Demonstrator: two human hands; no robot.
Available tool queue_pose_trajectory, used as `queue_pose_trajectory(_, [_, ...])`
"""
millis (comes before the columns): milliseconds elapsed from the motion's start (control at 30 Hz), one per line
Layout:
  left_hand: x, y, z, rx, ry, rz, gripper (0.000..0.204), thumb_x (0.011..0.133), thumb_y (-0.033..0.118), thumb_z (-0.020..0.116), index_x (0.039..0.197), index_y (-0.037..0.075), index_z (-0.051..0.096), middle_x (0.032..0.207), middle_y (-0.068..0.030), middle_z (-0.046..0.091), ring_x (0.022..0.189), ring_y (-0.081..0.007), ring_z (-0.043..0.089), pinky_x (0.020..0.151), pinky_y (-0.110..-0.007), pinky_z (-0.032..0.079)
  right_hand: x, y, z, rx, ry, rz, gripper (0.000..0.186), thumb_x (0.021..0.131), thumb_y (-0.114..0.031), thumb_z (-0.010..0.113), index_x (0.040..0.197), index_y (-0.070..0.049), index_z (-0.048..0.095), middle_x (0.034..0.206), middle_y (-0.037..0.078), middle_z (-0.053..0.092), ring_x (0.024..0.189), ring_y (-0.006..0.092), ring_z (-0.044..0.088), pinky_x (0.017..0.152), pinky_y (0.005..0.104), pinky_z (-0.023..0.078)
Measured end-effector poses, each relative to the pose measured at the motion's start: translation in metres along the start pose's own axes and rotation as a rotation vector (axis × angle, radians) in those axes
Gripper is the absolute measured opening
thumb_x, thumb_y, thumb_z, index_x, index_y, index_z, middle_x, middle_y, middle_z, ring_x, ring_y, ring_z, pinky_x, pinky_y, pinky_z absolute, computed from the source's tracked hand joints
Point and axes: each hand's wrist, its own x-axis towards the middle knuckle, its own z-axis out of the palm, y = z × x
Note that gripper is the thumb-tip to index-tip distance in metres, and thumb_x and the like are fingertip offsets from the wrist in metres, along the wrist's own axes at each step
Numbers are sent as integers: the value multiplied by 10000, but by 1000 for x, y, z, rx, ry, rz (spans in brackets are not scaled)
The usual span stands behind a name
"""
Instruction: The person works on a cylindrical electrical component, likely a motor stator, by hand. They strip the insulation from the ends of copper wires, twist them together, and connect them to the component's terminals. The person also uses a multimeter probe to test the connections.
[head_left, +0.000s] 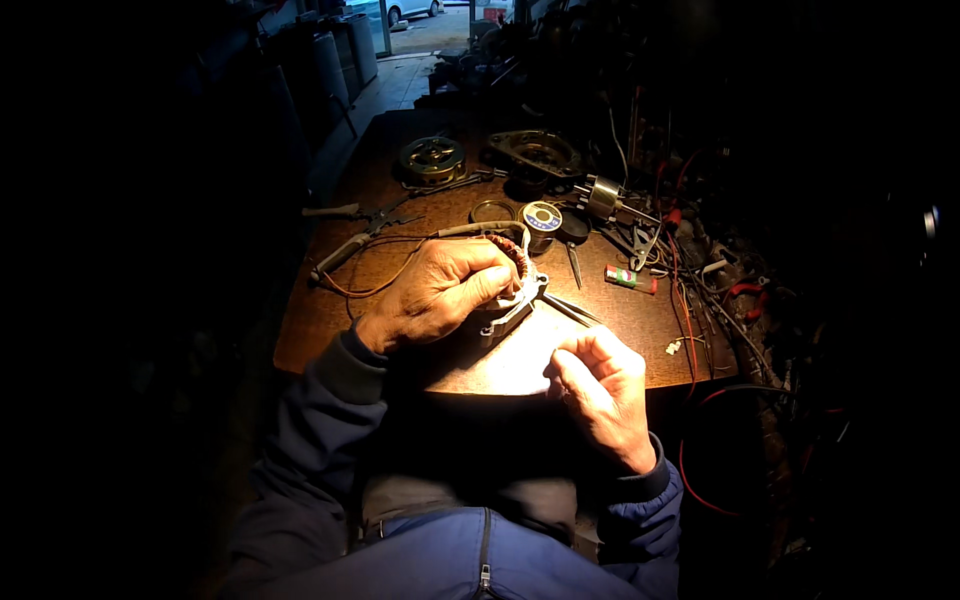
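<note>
A motor stator point(520, 294) with reddish copper windings, pale lacing and a metal core stands on the wooden bench under bright light. My left hand point(440, 288) grips its near left side, fingers curled over the windings; the fingertips are partly hidden. A sleeved cable point(470, 229) runs from the stator's top toward the left. My right hand point(605, 385) is apart from the stator, at the bench's front edge, with thumb and forefinger pinched together. Whatever lies in that pinch is too small to make out. Dark slim tweezers point(570, 309) lie between the stator and my right hand.
Behind the stator sit a round tin point(541, 218), a rotor with shaft point(606, 198) and two motor covers, one round point(433, 158), one flanged point(537, 152). Pliers point(345, 252) lie left. A small coloured cylinder point(630, 279) and tangled wires point(688, 310) lie right.
</note>
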Motion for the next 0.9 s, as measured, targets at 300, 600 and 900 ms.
queue_pose_trajectory(300, [4, -8, -2, 76, 19, 60, 186, 1034, 90, 587, 943, -19, 708, 936, -54, 683, 834, -101, 592, 763, -273, 489, -70, 18, -41, 34, 178, 200, 74, 996, 27, 692, 1056, 62, 717, 838, 99, 741, 707, 117, 690, 625, 246, 568])
queue_pose_trajectory(600, [4, -7, -2, 73, 42, 8, 216, 1050, 162, 606, 959, 4, 721, 925, -23, 683, 787, -77, 546, 723, -253, 454, -132, 46, -64, 135, 314, 293, 65, 951, 39, 718, 1011, 55, 739, 837, 143, 744, 676, 178, 712, 608, 272, 588])
queue_pose_trajectory(900, [5, -7, 1, 51, 50, -8, 255, 1057, 196, 595, 932, 2, 703, 912, -22, 663, 742, -65, 505, 672, -240, 408, -171, 84, -77, 186, 362, 194, 67, 901, -13, 744, 937, 42, 730, 781, 119, 707, 595, 152, 676, 493, 210, 480])
